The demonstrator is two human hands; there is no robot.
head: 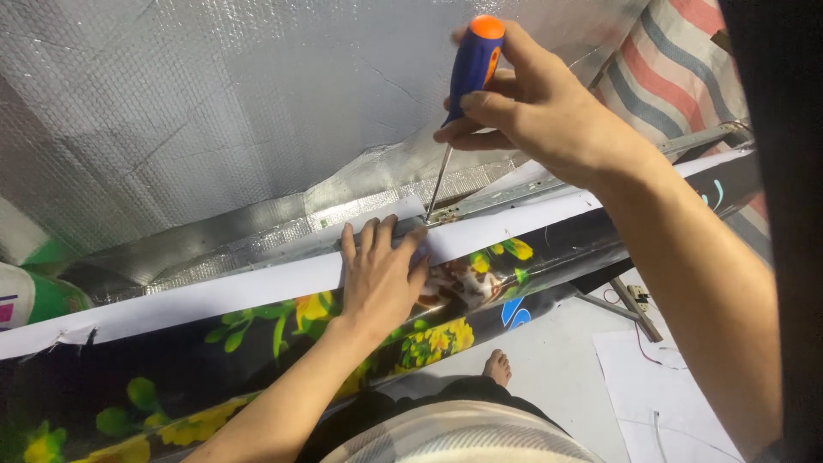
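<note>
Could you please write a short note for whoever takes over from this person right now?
Right hand: closed grip on the blue and orange screwdriver, its tip down at the metal rail by the banner's white edge.
Left hand: open, pressed flat on the flowered banner, fingertips beside the tip.
Silver foil sheet lies behind the rail.
Done: banner edge laid along the rail.
Left: I cannot see any screw, so check the spot under the tip before going on.
</note>
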